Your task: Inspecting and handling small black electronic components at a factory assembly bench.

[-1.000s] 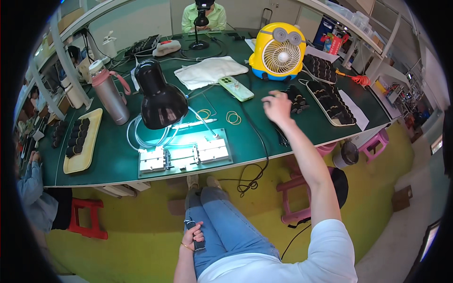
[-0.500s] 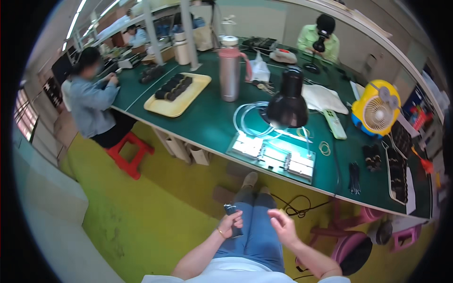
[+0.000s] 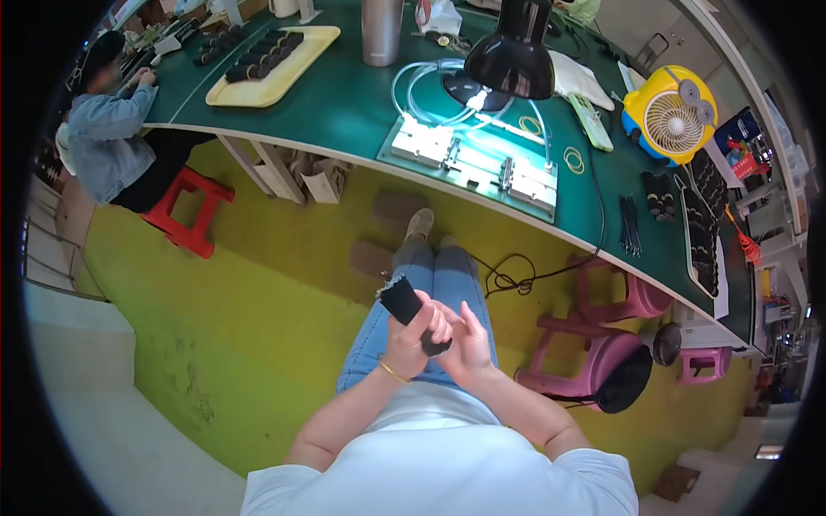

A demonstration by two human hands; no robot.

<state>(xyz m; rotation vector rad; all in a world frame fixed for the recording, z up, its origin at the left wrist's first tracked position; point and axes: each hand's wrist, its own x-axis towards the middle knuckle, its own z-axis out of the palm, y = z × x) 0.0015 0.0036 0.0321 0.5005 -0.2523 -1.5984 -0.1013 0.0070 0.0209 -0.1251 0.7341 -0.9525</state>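
Observation:
My left hand (image 3: pixel 408 342) is closed round a bundle of thin black pieces (image 3: pixel 401 300), held tilted above my lap. Small silvery tips show at the bundle's upper end, and its lower end pokes out below my fingers. Against the left fingers rests my right hand (image 3: pixel 465 351), thumb raised and palm cupped open, close to the bundle's lower end. Part of the right fingers is hidden behind the left hand. At the bench's front edge lies a metal fixture (image 3: pixel 469 168) on a plate, lit by a black desk lamp (image 3: pixel 514 56).
A green bench (image 3: pixel 310 107) carries a yellow tray (image 3: pixel 297 73) of black coils, a steel tumbler (image 3: pixel 381 34), a yellow fan (image 3: pixel 675 116), another black bundle (image 3: pixel 631 225) and a white tray (image 3: pixel 699 241). Pink stools (image 3: pixel 564 357) stand right; a person (image 3: pixel 107 129) sits left on a red stool (image 3: pixel 188 211).
My view has tipped down toward my lap. The right hand, apart from the left before, has come over to meet it. The bundle stays in my left hand, now raised and tilted.

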